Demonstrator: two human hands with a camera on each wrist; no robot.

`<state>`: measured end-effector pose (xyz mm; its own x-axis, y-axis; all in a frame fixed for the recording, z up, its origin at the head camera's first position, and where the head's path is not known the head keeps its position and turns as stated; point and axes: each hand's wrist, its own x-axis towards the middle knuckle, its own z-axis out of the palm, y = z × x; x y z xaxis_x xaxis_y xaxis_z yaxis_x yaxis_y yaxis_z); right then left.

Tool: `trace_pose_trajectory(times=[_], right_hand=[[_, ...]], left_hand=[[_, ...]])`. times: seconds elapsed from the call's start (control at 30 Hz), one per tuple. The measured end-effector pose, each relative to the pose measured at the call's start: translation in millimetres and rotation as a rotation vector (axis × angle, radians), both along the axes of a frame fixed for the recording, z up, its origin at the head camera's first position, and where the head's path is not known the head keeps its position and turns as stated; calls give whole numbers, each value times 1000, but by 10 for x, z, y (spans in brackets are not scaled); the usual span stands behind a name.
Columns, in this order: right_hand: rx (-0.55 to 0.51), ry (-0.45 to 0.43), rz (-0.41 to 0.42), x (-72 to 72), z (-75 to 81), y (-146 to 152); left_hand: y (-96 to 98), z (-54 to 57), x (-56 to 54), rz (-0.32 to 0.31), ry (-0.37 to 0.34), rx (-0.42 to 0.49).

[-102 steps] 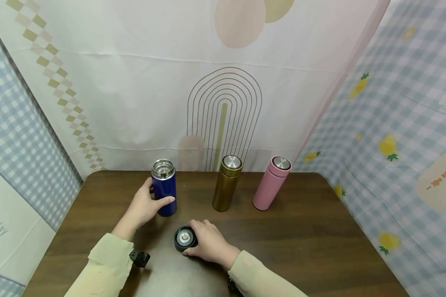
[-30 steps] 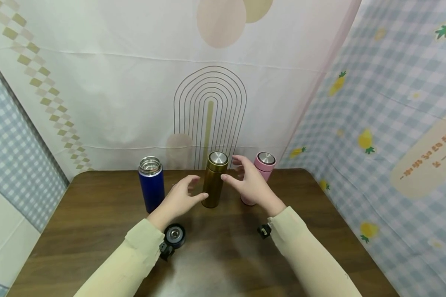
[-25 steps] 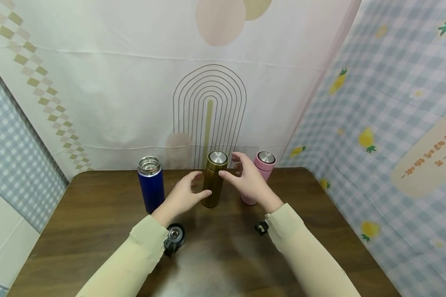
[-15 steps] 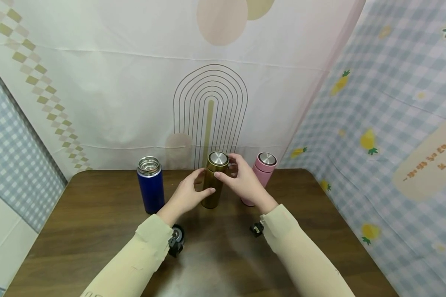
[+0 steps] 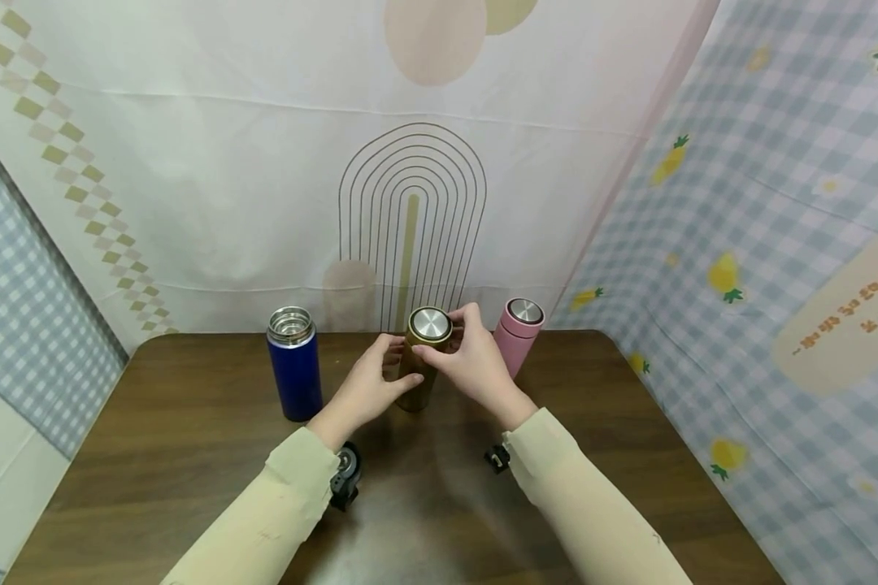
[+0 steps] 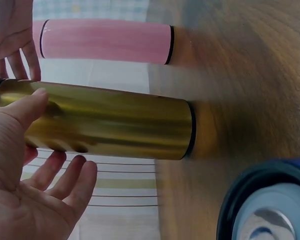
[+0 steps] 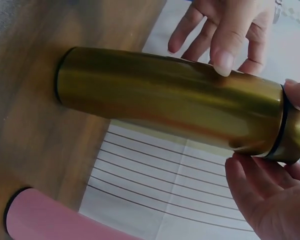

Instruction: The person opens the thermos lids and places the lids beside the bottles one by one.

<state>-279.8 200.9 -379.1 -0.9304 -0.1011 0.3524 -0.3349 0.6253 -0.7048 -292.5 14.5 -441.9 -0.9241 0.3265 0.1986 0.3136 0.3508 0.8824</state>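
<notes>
In the head view a gold thermos (image 5: 415, 398) leans slightly toward me, its silver-topped lid (image 5: 432, 323) on. My left hand (image 5: 369, 386) holds its body from the left; in the left wrist view the thumb lies along the near side and the fingers reach behind, some spread off it. With my right hand (image 5: 475, 366) I grip the top from the right. The right wrist view shows that thumb on the lid seam and fingertips on the opposite side. The thermos base (image 7: 65, 75) is close over the tabletop.
A blue thermos (image 5: 296, 378) without its lid stands at left, its steel mouth showing. Its black lid (image 5: 349, 463) lies upside down, partly hidden by my left wrist camera. To the right stands a pink thermos (image 5: 515, 349) with its lid on. A patterned cloth (image 5: 263, 179) hangs behind the table.
Earlier my hands were at the blue thermos and black lid. Both then moved to the gold thermos and closed in on it; its top has tipped slightly toward me.
</notes>
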Motion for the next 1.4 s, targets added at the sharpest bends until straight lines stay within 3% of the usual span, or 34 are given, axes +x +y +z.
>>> trace_pose_trajectory(times=[0.17,0.4,0.6,0.77,0.83,1.0,1.17,1.3,1.4], right_hand=[[-47,28,-17,47,-80,-63],[-70,68,-19,124,-115,-110],[-141,54,14,245,47,-135],[-238,0,73,489,320,-208],[-277,-17,106,597,442,-237],[-348,-45,145,715,540,-247],[-444,-105,183,704,439,-230],[-484,-165,223,631,265,-193],[-456,-201,240,615,190,-170]], left_hand=[[-46,-1,82,-23,-6,-40],[-53,-31,216,-4,36,-101],[-113,62,334,29,97,-173],[-164,146,465,52,131,-237],[-183,183,521,57,151,-239],[-244,230,632,64,232,-218],[-332,238,706,64,314,-199],[-429,243,763,61,316,-208],[-506,253,799,63,316,-237]])
